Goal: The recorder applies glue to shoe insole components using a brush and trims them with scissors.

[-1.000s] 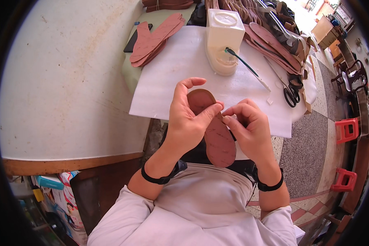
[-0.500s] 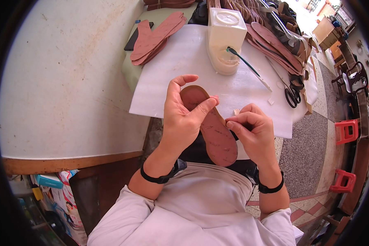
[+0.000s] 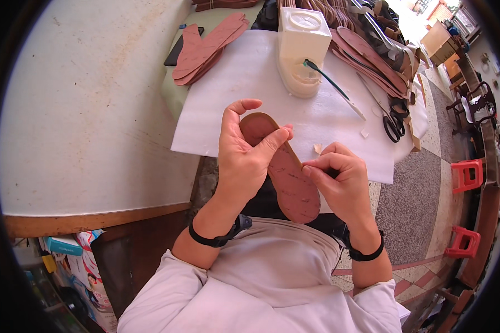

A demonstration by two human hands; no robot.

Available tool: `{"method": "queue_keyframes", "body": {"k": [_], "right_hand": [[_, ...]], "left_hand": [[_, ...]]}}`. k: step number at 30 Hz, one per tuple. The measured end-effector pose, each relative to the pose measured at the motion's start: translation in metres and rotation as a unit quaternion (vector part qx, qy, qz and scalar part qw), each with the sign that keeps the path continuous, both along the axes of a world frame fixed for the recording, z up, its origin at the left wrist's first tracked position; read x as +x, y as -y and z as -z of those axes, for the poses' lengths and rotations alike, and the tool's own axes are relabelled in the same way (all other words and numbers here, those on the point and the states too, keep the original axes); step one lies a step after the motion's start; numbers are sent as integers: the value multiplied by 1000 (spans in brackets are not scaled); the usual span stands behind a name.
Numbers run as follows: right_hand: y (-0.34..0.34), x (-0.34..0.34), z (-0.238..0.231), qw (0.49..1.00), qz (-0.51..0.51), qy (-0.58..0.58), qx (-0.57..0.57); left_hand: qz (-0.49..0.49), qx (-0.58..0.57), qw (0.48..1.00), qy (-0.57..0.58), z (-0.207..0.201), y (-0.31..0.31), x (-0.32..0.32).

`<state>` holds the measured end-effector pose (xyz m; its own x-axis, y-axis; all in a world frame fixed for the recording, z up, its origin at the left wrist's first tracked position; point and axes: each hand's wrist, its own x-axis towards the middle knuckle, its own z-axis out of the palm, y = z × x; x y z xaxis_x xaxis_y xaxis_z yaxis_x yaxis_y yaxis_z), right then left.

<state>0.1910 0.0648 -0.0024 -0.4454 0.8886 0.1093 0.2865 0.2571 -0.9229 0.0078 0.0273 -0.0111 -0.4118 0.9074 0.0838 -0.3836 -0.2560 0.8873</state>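
A reddish-brown shoe insole (image 3: 295, 191) with a tan rim hangs tilted in front of me, its narrower end up and its broad end toward my body. My left hand (image 3: 248, 150) is closed around the upper part, thumb lying across the face and index finger curled above the edge. At the right edge, about mid-length, my right hand (image 3: 339, 171) pinches the rim between thumb and fingertips. Whether a thin strip is between those fingers is too small to tell. Just beyond the right hand, a small tan scrap (image 3: 318, 149) lies on the white sheet (image 3: 228, 111).
A cream plastic container (image 3: 303, 50) with a green-handled brush (image 3: 333, 86) stands on the sheet. Insole stacks lie at left (image 3: 208, 47) and right (image 3: 372, 61). Black scissors (image 3: 393, 125) rest near the right edge. A white table (image 3: 94, 139) is at my left; red stools (image 3: 466, 176) stand rightward.
The whole view has shifted slightly, so things sit a little higher and further left. My right fingers stay on the insole's edge with a slightly tighter pinch; the left grip is the same.
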Motion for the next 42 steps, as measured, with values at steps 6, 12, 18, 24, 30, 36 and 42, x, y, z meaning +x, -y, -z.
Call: {"method": "queue_keyframes", "body": {"k": [6, 12, 18, 24, 30, 36, 42], "right_hand": [[0, -1, -6, 1000, -5, 21, 9], [2, -5, -4, 1000, -10, 8, 28], [1, -12, -12, 998, 21, -38, 36], [-3, -11, -12, 999, -6, -31, -14], [-7, -2, 0, 995, 7, -77, -63], [-4, -1, 0, 999, 12, -45, -24], [-1, -3, -2, 1000, 14, -21, 4]], "left_hand": [[-4, -7, 1000, 4, -1, 1, 2], [5, -6, 1000, 5, -11, -1, -1], [49, -31, 998, -38, -16, 3, 9], [44, -64, 995, -70, -4, 8, 10], [46, -72, 996, -9, -6, 6, 1], [45, -78, 996, 20, -2, 5, -1], [27, -66, 997, 35, 2, 5, -1]]}}
